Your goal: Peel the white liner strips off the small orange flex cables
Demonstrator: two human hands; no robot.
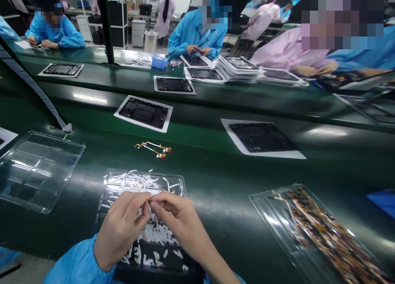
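My left hand (125,222) and my right hand (177,220) meet at the fingertips, both in a pinch. What they hold, if anything, is too small and hidden to make out. Below them lies a clear plastic tray (182,183) scattered with many small white paper strips (157,233). Just beyond the tray, two thin flex cables (154,146) with orange and white parts lie on the green table. On the right, another clear tray (262,202) holds a heap of brown and orange flex cables (327,230).
An empty clear compartment tray (46,148) lies at left, near a slanted post (33,86). Black device panels on white sheets rest beyond, one at centre (144,112) and one at right (262,137). Co-workers in blue (197,31) and pink (280,49) sit across the table.
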